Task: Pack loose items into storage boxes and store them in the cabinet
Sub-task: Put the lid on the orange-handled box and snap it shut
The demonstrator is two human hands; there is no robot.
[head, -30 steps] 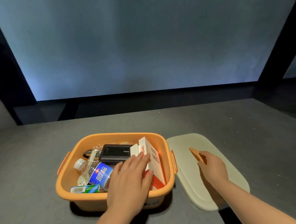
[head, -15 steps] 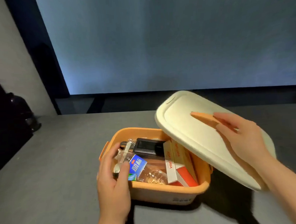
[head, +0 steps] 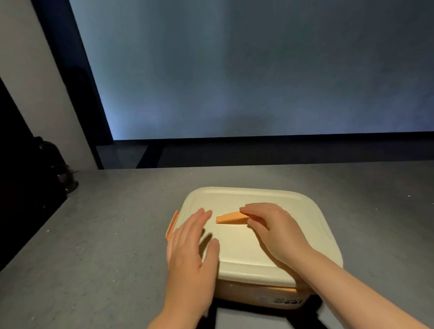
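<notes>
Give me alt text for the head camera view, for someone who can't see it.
Two bare hands rest on a cream lid covering an orange storage box on a grey table. The right hand grips the lid's orange handle; the left hand lies flat and open at the lid's left edge. A dark object stands far left.

The cream lid [head: 255,242] looks like smooth, matt plastic; the grey table [head: 89,246] is matt, faintly speckled, stone-like.
</notes>
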